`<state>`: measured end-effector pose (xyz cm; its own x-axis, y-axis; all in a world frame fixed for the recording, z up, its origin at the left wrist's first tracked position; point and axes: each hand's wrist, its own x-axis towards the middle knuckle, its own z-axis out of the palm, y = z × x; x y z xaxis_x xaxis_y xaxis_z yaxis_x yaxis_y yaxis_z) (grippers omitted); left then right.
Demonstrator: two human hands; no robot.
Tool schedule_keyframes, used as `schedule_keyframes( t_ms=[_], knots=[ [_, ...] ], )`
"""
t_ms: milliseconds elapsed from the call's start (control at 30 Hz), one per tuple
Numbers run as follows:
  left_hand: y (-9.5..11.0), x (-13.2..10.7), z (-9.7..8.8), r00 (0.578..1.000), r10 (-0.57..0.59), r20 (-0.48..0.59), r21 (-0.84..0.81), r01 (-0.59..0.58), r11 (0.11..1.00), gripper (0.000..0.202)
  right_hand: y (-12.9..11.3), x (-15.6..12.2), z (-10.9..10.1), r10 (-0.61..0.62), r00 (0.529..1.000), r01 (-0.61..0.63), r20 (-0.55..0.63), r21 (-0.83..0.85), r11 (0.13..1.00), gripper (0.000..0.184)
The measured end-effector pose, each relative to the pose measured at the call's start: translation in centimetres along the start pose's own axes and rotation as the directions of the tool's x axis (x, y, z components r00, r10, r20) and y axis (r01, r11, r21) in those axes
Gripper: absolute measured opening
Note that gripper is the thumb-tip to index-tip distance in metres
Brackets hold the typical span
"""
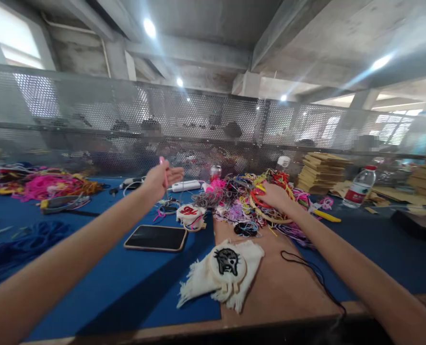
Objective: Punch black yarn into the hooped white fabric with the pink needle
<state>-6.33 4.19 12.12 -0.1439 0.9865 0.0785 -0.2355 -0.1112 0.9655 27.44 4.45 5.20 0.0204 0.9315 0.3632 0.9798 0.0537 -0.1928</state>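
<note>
My left hand [161, 178] is raised above the blue table, closed on a slim pink-handled tool [166, 180] with some fingers stretched out to the right. Most of that tool is hidden by the hand. My right hand [273, 195] reaches into a tangled heap of coloured yarn [236, 213], beside red and yellow strands; its fingertips are hidden there. Nearest me lies a fringed white cloth in an embroidery hoop [228, 264], stitched with a black and grey animal head. Behind it sits a smaller white piece with red stitching [191, 215].
A phone [156, 238] lies left of the hoop. Pink and orange yarn [47, 184] and blue yarn [24, 247] spread at left. A water bottle [360, 188], stacked brown packets [321, 171] and a drink can [216, 173] stand behind. A perforated metal screen [198, 115] borders the table.
</note>
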Motion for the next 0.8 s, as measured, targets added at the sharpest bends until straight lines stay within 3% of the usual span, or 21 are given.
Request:
schedule_keyframes(
  t_ms=[100, 233, 333, 433, 500, 600, 733, 800],
  knots=[
    [-3.4, -2.5, 1.2, 0.981, -0.152, 0.118, -0.023, 0.155, 0.988, 0.032, 2.5, -4.2, 0.5, -0.008, 1.0, 0.007, -0.012, -0.056, 0.998, 0.027],
    [-6.8, -3.4, 2.4, 0.913, -0.336, 0.232, -0.098, 0.365, 0.926, 0.033, 3.9, -6.3, 0.1, -0.063, 0.997, 0.06, -0.04, -0.077, 0.995, 0.021],
    [-8.7, -3.1, 3.3, 0.898, -0.316, 0.308, -0.134, 0.37, 0.919, 0.032, 1.5, -6.5, -0.3, -0.169, 0.983, 0.166, -0.073, -0.048, 0.985, 0.016],
    [-9.9, -2.9, 4.3, 0.854, -0.236, 0.464, -0.158, 0.342, 0.926, 0.033, -3.5, -6.9, 0.5, -0.358, 0.933, 0.36, -0.038, 0.081, 0.929, 0.015],
    [-10.4, -3.0, 4.9, 0.835, -0.198, 0.513, -0.164, 0.321, 0.933, 0.033, -7.0, -7.1, 1.7, -0.452, 0.89, 0.428, -0.05, 0.431, 0.795, 0.028],
    [-10.6, -3.6, 5.6, 0.834, -0.198, 0.515, -0.115, 0.296, 0.948, 0.032, -10.7, -6.8, 3.6, -0.384, 0.923, 0.198, 0.019, 0.833, 0.516, 0.034],
    [-10.6, -4.4, 6.2, 0.865, -0.146, 0.481, 0.044, 0.142, 0.989, 0.034, -12.2, -6.1, 4.5, -0.368, 0.927, 0.081, 0.071, 0.921, 0.381, 0.031],
    [-10.5, -4.8, 6.2, 0.853, -0.143, 0.502, 0.139, 0.083, 0.987, 0.034, -11.8, -6.2, 4.5, -0.378, 0.92, 0.03, 0.103, 0.944, 0.329, 0.029]
  ],
)
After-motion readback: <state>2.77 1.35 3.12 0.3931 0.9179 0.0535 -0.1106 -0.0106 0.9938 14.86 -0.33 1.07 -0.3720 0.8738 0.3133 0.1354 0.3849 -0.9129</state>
